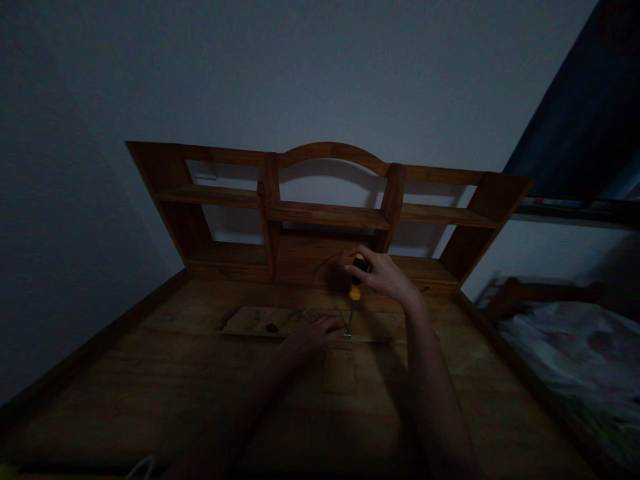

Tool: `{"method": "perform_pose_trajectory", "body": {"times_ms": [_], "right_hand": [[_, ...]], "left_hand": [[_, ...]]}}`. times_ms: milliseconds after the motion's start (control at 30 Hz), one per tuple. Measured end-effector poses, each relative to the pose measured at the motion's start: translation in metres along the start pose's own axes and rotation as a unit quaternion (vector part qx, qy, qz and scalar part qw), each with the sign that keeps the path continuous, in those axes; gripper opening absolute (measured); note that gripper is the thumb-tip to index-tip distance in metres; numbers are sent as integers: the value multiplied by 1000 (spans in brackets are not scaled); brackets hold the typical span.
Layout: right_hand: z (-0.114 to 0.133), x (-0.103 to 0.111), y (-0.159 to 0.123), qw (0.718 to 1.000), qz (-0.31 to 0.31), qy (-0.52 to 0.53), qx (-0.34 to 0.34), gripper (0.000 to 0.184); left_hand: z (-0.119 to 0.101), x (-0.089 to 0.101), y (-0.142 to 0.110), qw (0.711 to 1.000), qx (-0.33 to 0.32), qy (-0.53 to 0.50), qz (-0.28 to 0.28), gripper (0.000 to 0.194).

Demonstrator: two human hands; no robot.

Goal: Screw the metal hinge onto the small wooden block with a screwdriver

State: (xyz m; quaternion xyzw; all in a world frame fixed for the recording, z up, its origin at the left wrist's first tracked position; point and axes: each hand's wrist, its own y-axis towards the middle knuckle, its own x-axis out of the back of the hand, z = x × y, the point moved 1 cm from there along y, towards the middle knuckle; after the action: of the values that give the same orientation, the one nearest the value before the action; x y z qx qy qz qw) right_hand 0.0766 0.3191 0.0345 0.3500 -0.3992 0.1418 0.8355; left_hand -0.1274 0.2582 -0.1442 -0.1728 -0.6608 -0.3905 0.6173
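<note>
My right hand is closed around the black and yellow handle of a screwdriver, which stands nearly upright. Its metal shaft points down to a small shiny metal piece at the front edge of a long wooden board. On that board rests my left hand, fingers stretched out toward the screwdriver's tip. Whether those fingers touch the metal piece I cannot tell in the dim light. The board lies flat on a wooden desktop and has a dark mark left of my left hand.
Behind the board stands a wooden shelf unit with open compartments, against a pale wall. A raised wooden edge borders the desktop's right side. Beyond it lies whitish plastic sheeting. A pale cord shows at the bottom left.
</note>
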Motion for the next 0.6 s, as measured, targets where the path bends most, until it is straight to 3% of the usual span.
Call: {"method": "perform_pose_trajectory", "body": {"times_ms": [233,333,500,600], "right_hand": [[3,0,-1,1000,13,2,6,30],[7,4,0,1000,-18,-5,15,32],[28,31,-9,978,-198,-32,50,33],[40,58,-27,921,-381,-57,61,35]], "left_hand": [[-1,0,-3,1000,5,-31,4,54],[-1,2,-4,999,2,-31,8,55],[0,1,-5,1000,3,-25,2,56],[1,0,-2,999,13,-33,9,55]]}}
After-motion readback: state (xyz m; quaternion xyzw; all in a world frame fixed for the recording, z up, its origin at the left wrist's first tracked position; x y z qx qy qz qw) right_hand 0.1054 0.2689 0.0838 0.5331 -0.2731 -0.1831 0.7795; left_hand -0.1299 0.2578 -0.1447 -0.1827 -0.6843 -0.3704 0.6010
